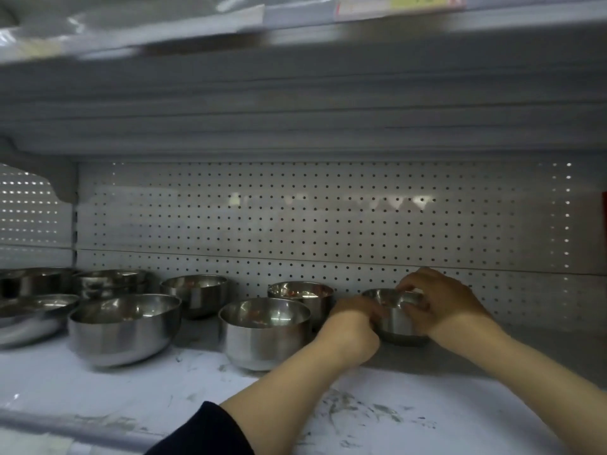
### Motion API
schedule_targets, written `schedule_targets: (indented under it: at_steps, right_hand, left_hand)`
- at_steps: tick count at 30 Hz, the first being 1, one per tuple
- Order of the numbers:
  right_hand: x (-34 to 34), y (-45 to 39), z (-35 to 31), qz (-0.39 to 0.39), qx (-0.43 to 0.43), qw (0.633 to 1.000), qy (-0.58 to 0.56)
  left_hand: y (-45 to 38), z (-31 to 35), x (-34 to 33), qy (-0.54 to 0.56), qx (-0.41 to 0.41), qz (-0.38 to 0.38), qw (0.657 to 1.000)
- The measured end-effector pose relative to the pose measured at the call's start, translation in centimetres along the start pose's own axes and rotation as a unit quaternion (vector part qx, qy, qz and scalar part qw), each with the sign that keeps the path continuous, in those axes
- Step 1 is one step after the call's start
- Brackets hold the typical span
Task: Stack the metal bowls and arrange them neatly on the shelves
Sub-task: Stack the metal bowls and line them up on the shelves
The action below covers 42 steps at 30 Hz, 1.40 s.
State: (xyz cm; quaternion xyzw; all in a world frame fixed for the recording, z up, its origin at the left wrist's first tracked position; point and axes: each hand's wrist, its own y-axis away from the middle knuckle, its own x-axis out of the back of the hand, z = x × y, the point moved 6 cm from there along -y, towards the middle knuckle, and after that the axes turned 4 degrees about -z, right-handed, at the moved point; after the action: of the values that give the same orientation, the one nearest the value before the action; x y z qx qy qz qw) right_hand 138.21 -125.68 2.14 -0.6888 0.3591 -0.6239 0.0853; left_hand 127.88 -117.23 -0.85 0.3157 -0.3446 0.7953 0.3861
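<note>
Steel, polished and mirror-bright, made up the small round bowl [395, 318] that I held between both hands at the right of centre in the frame, close to the white perforated back panel [328, 221]. Its wall was straight and shiny, darkening toward the base, and its rim caught a pale highlight. It sat on the scuffed white shelf board [410, 415], or just above it; I could not tell which. My left hand [353, 330] curled around its near left side, fingers closed against the wall. My right hand [440, 303] wrapped the right side, with the thumb and forefinger pinched at the rim.

Just left of my left hand stood a larger deep steel bowl [264, 333], upright, with reddish reflections inside. Behind it, nearer the panel, was another steel bowl of similar shape [300, 292], partly hidden. Further left in the frame sat a wide rounded steel bowl [124, 326] and a smaller one behind it [195, 293]. At the far left edge, several more steel bowls [108, 282] were nested together. A dark sleeve [203, 435] covered my left forearm at the bottom of the frame.
</note>
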Motion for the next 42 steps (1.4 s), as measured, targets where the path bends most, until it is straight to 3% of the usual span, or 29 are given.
schedule_targets:
  at_steps: [5, 7, 12, 17, 25, 33, 38, 42]
  right_hand:
    - [4.7, 2.3, -9.2, 0.079, 0.071, 0.993, -0.051]
    - [4.4, 4.1, -14.5, 0.089, 0.103, 0.984, -0.119]
    - [-2.5, 7.9, -29.1, 0.078, 0.144, 0.942, -0.293]
    - [-9.9, 7.8, -45.8, -0.007, 0.163, 0.938, -0.307]
    - [-14.8, 7.1, -67.1, -0.018, 0.154, 0.935, -0.32]
    - [-21.6, 7.0, -82.2, -0.066, 0.157, 0.938, -0.302]
    - [-26.1, 5.6, -90.8, -0.073, 0.205, 0.942, -0.254]
    - [-30.3, 3.0, -98.6, -0.07, 0.237, 0.934, -0.258]
  left_hand:
    - [6.5, 2.5, 6.6, -0.037, -0.124, 0.098, 0.987]
    - [10.4, 0.6, 10.2, -0.049, -0.123, 0.147, 0.98]
    - [23.7, -11.6, 19.5, -0.087, 0.011, 0.284, 0.955]
    - [37.0, -23.1, 28.3, -0.147, 0.172, 0.353, 0.908]
    - [50.4, -33.5, 42.1, -0.188, 0.264, 0.355, 0.877]
    - [58.0, -42.9, 51.4, -0.218, 0.33, 0.319, 0.861]
    - [61.1, -50.4, 56.0, -0.273, 0.377, 0.273, 0.842]
    - [63.2, -56.6, 61.5, -0.306, 0.399, 0.278, 0.818]
